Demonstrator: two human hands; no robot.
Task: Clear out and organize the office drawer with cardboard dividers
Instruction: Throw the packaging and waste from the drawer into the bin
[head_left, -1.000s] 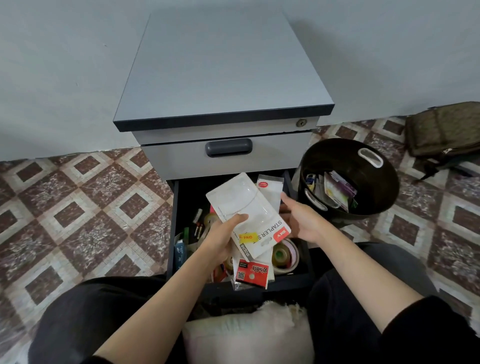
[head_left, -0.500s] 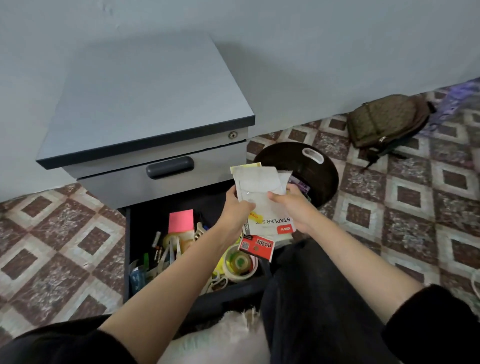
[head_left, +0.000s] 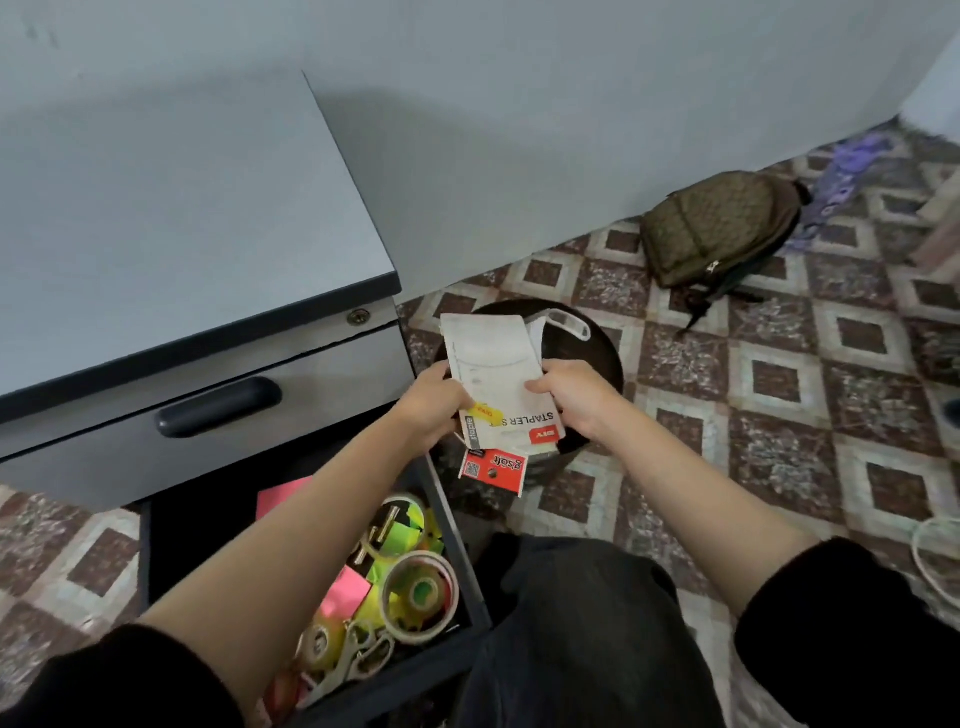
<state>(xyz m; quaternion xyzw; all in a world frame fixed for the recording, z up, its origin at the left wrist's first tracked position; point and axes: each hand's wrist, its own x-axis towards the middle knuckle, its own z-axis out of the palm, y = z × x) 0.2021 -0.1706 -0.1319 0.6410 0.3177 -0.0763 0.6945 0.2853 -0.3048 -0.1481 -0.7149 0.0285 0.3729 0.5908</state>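
Both hands hold a stack of flat packages over the black bucket (head_left: 602, 358). My left hand (head_left: 434, 402) grips the stack's left edge, and my right hand (head_left: 576, 397) grips its right edge. On top is a white stapler-set package (head_left: 498, 374); a red and white card (head_left: 493, 470) hangs below it. The open black drawer (head_left: 452, 525) lies under my left forearm. It holds tape rolls (head_left: 418, 590), pink and neon sticky notes (head_left: 345, 592) and binder clips.
The grey cabinet (head_left: 171, 234) with a shut upper drawer and dark handle (head_left: 218, 408) stands at the left. An olive backpack (head_left: 722, 228) lies against the wall at the right. A white cord (head_left: 930, 561) lies at the far right on the tiled floor.
The stack of packages has moved from above the drawer rightward to above the bucket, both hands still holding it. The view has swung to the right.
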